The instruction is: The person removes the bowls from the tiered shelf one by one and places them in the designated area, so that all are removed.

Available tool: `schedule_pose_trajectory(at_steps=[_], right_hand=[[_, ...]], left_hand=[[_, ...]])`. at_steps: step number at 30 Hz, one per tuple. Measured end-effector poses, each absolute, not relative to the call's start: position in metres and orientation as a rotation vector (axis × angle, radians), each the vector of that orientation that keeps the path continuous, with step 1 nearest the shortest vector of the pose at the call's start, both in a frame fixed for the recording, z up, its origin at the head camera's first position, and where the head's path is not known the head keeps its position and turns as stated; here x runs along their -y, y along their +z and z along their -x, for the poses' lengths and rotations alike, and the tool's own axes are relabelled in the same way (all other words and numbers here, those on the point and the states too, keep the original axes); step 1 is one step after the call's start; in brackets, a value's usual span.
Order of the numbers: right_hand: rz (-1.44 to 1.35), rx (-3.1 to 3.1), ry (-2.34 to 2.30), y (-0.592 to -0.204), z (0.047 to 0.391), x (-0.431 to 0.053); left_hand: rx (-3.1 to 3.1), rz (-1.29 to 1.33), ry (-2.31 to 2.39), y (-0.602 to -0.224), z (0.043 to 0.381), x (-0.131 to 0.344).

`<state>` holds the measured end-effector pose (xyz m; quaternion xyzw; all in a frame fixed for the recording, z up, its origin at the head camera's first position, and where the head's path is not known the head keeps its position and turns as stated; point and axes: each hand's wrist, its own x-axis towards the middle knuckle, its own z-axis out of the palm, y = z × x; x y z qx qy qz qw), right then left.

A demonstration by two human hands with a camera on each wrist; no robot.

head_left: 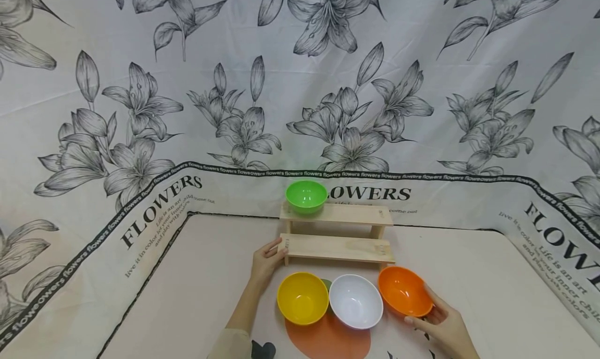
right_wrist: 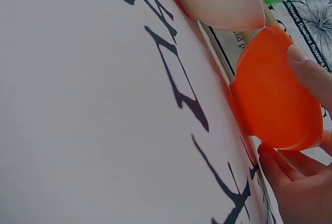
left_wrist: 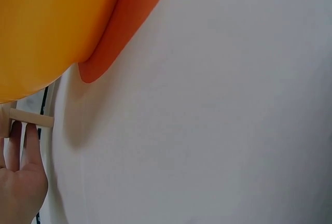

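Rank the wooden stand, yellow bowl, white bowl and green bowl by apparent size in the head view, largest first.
1. Wooden stand
2. Yellow bowl and white bowl: too alike to rank
3. Green bowl, sitting farther back

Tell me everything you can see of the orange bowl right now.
The orange bowl is round, smooth and glossy, looks like plastic, and shows nothing inside. It faces upward, in front of the right end of the wooden stand and right of the white bowl; I can't tell whether those two bowls touch. The right hand grips its right side. Whether its base rests on the table is unclear.
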<state>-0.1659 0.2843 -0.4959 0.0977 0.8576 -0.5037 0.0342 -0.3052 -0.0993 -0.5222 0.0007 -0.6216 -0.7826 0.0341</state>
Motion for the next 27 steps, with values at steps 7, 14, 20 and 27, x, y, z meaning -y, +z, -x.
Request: schedule_pose_trajectory(at_steps=[7,14,20,27], right_hand=[[-0.298,-2.602,-1.583,-0.495,0.1634,-0.2841],[-0.289,-2.592,-1.586,-0.4956,0.1595,-0.2854],[-0.301,-2.58,-1.584,-0.4964,0.1581,-0.2867],[-0.271,-2.625,-1.588,-0.4961,0.16,-0.2903]], left_hand=[[1.91,-0.022,-2.412,-0.5231,0.3059,0.0985],[1.91,-0.047,-2.42,-0.5215,0.305,0.0985],[1.934,-0.047,-2.402,-0.5209,0.3044,0.0981],[1.94,-0.051,-2.404,-0.5207,0.3051,0.0974]])
